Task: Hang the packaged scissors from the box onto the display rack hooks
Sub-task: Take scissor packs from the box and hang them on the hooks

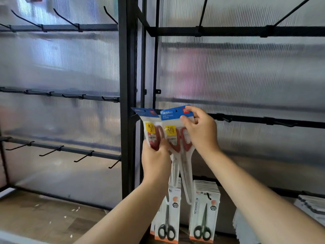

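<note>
Display rack [125,85], black metal, backed by ribbed translucent panels [61,67]; blurred shapes of a room show through them. Lower left: a wood-grain shelf [44,217] scattered with small white specks. The left bay has three rails, and the lowest rail [103,154] carries four bare hooks. Just right of the centre upright, the left hand [155,161] grips the left pack [151,127] at its red handles, fingers curled round it. The right pack [173,136], partly overlapping the first, is pinched at its blue header between thumb and forefinger of the right hand [200,131], level with the right bay's middle rail [255,119]. That makes two packs of red-handled scissors, both in hand, header up and blades down. Beneath them, two rows of black-handled packs hang in the rack's bottom tier, one row [167,219] below the left hand and the other [204,212] beside it. Far right: a blurred pile [311,205] of further packs, number indeterminate.
</note>
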The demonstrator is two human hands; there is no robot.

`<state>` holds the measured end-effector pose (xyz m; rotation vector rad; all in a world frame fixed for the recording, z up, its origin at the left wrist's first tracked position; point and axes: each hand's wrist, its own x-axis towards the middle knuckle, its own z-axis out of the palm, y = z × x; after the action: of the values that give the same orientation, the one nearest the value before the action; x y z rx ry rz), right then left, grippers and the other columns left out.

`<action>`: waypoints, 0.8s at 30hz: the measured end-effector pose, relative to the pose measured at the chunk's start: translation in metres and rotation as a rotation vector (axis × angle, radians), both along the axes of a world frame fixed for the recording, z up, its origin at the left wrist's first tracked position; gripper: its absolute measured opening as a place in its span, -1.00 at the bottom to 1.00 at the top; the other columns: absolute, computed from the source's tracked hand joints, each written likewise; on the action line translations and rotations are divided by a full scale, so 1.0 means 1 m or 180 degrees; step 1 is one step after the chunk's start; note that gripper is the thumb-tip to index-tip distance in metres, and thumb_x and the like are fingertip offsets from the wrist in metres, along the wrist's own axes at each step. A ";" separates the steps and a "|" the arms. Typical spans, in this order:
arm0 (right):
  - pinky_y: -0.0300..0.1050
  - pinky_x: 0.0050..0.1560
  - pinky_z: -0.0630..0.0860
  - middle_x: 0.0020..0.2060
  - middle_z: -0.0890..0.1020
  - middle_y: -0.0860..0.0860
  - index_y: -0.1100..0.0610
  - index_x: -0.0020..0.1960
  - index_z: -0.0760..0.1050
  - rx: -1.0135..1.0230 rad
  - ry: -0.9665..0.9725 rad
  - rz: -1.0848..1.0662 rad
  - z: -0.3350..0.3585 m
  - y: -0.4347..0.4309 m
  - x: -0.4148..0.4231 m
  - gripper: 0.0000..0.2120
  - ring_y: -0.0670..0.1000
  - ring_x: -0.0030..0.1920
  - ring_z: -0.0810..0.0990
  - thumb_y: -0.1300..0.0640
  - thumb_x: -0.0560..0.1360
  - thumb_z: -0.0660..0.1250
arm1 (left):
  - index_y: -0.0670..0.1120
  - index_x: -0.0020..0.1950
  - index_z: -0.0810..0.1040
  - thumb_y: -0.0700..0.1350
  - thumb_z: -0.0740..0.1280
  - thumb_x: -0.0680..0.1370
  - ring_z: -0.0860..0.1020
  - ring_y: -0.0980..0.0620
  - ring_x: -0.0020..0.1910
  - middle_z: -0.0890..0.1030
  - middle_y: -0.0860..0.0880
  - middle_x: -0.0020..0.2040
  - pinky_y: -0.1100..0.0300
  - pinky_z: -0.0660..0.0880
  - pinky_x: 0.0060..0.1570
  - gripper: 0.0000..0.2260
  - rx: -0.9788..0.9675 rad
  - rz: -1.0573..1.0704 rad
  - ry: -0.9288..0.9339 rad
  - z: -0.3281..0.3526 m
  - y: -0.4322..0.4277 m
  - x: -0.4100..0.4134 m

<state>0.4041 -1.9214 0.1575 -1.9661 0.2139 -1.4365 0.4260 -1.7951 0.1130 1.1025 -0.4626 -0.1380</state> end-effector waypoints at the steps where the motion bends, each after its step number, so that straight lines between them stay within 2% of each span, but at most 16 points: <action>1: -0.35 -0.08 0.60 0.15 0.63 0.00 0.12 0.32 0.52 0.0063 -0.0012 -0.0032 0.000 -0.001 0.003 -0.67 -0.08 0.10 0.63 0.17 0.56 0.37 | -0.02 0.19 0.53 -0.08 0.28 0.63 0.67 0.01 0.02 0.69 -0.03 0.01 0.13 0.62 -0.09 -0.85 -0.0024 0.0075 0.0019 0.000 0.001 -0.001; 3: -0.36 -0.12 0.61 0.16 0.63 0.03 0.13 0.34 0.51 0.0144 0.0002 -0.0054 -0.001 0.002 0.008 -0.66 -0.06 0.09 0.63 0.16 0.57 0.36 | 0.03 0.15 0.49 -0.08 0.25 0.65 0.65 0.06 -0.01 0.66 0.01 -0.01 0.27 0.58 -0.19 -0.89 -0.0025 0.0243 -0.0071 0.002 0.004 -0.003; 5: -0.30 -0.06 0.62 0.15 0.64 0.04 0.15 0.35 0.51 0.0152 -0.0010 -0.0172 -0.001 0.003 0.014 -0.65 -0.05 0.10 0.63 0.15 0.57 0.36 | 0.08 0.06 0.47 -0.11 0.23 0.66 0.62 0.12 -0.08 0.62 0.05 -0.05 0.35 0.52 -0.29 -0.91 0.0008 0.0335 -0.0213 0.004 0.006 -0.006; 7: -0.28 0.05 0.57 0.16 0.64 0.05 0.16 0.34 0.52 0.0160 -0.0022 -0.0386 -0.001 0.003 0.016 -0.64 -0.07 0.12 0.60 0.15 0.56 0.37 | 0.04 -0.01 0.47 -0.14 0.22 0.66 0.57 0.14 -0.21 0.58 0.02 -0.12 0.41 0.46 -0.40 -0.90 0.0029 0.0397 -0.0286 0.005 0.006 -0.005; 9: -0.35 0.04 0.47 0.18 0.63 0.06 0.18 0.33 0.53 0.0121 -0.0008 -0.0567 -0.001 0.001 0.018 -0.64 -0.13 0.09 0.54 0.16 0.55 0.37 | -0.01 0.01 0.49 -0.11 0.24 0.65 0.55 0.14 -0.26 0.58 -0.01 -0.15 0.43 0.44 -0.44 -0.94 0.0057 0.0376 -0.0263 0.006 0.008 -0.005; 12: -0.54 -0.08 0.36 0.20 0.60 0.11 0.22 0.35 0.51 -0.0044 0.0098 -0.0732 -0.006 0.002 0.018 -0.63 -0.06 0.13 0.55 0.16 0.56 0.36 | 0.00 0.06 0.52 -0.06 0.27 0.64 0.64 0.08 -0.15 0.66 -0.04 -0.09 0.29 0.54 -0.30 -0.94 0.0090 0.0171 -0.0146 0.003 0.005 -0.002; 14: -0.45 0.00 0.38 0.22 0.57 0.14 0.23 0.35 0.50 -0.0105 0.0217 -0.0815 -0.008 0.002 0.021 -0.62 0.03 0.19 0.56 0.15 0.56 0.37 | 0.00 0.07 0.54 -0.06 0.28 0.64 0.67 -0.01 -0.07 0.69 -0.06 -0.05 0.11 0.62 -0.14 -0.93 0.0095 0.0059 -0.0122 0.004 0.003 -0.002; 16: -0.40 0.05 0.35 0.24 0.52 0.14 0.22 0.35 0.49 -0.0193 0.0364 -0.0949 -0.008 0.001 0.023 -0.61 0.02 0.18 0.53 0.14 0.55 0.38 | 0.00 0.09 0.57 -0.05 0.29 0.63 0.69 -0.02 -0.03 0.70 -0.05 -0.04 -0.01 0.63 -0.01 -0.91 0.0061 -0.0018 -0.0185 0.006 0.002 -0.001; 19: -0.40 -0.01 0.34 0.25 0.45 0.10 0.18 0.35 0.49 -0.0322 0.0530 -0.1048 -0.009 0.001 0.021 -0.62 -0.02 0.10 0.51 0.11 0.56 0.38 | -0.01 0.15 0.60 -0.05 0.31 0.62 0.70 0.05 -0.05 0.72 -0.01 -0.05 0.12 0.64 -0.07 -0.85 0.0097 -0.0130 -0.0238 0.012 0.003 0.001; 21: -0.20 -0.06 0.43 0.22 0.45 0.07 0.14 0.32 0.51 -0.0400 0.0629 -0.1114 -0.011 0.000 0.019 -0.64 0.03 0.07 0.54 0.07 0.55 0.38 | -0.04 0.14 0.62 -0.03 0.33 0.60 0.71 0.04 -0.10 0.73 -0.01 -0.09 0.15 0.65 -0.13 -0.83 0.0165 -0.0251 -0.0091 0.015 0.005 0.002; 22: -0.15 -0.10 0.42 0.20 0.45 0.05 0.12 0.30 0.52 -0.0412 0.0681 -0.1164 -0.011 -0.001 0.018 -0.66 0.04 0.05 0.54 0.05 0.55 0.37 | -0.05 0.12 0.63 -0.01 0.36 0.59 0.71 0.01 -0.09 0.73 -0.03 -0.10 0.11 0.65 -0.10 -0.82 0.0220 -0.0341 0.0006 0.015 0.005 0.002; 24: -0.18 -0.18 0.38 0.18 0.46 0.05 0.09 0.27 0.52 -0.0395 0.0613 -0.1264 -0.008 -0.003 0.015 -0.70 0.04 0.06 0.54 0.02 0.58 0.32 | -0.07 0.09 0.65 0.01 0.40 0.55 0.70 -0.04 -0.04 0.73 -0.05 -0.09 0.02 0.61 0.05 -0.79 0.0384 -0.0556 0.0145 0.016 0.005 0.002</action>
<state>0.4190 -1.9240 0.1493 -2.2556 0.6467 -1.5290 0.4283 -1.7896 0.1285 1.1737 -0.5149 -0.3475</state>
